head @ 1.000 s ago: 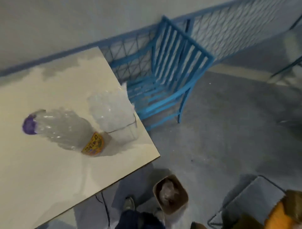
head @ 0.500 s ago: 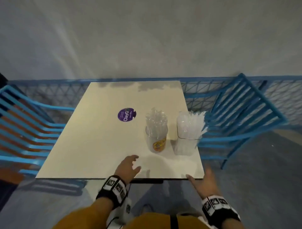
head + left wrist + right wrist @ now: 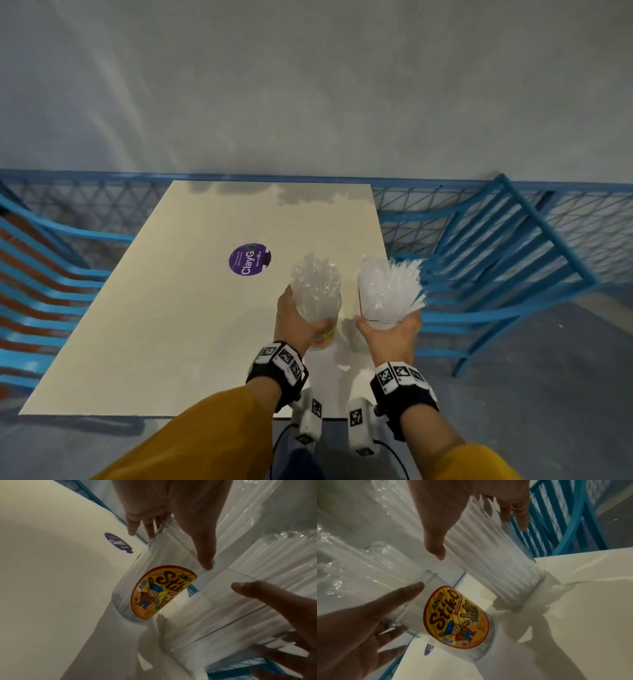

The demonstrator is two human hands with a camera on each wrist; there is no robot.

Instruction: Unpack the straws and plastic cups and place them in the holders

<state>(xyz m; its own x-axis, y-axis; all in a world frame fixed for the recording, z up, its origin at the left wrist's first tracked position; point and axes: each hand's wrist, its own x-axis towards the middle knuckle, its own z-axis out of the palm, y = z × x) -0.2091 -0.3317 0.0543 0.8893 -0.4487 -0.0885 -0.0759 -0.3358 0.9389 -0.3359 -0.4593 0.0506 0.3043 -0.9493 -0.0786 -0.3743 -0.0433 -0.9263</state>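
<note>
Your left hand [image 3: 297, 320] is wrapped around a clear round jar [image 3: 155, 586], thumb on one side and fingers on the other. The jar stands on the cream table [image 3: 164, 308] and carries a yellow and red label [image 3: 455, 616]. It is packed with clear wrapped straws [image 3: 315, 284] that rise above its rim. Your right hand [image 3: 390, 334] grasps a second clear holder [image 3: 513, 577] just beside the jar, thumb and fingers spread around its sides. This holder is full of white straws [image 3: 388, 286] that fan outward at the top. Both holders stand near the table's right edge, close to you. A round purple sticker [image 3: 249, 258] lies on the table beyond the jar, to its left. Blue slatted chairs [image 3: 507, 253] flank the table, and a blue mesh railing [image 3: 102, 202] runs behind it.
</note>
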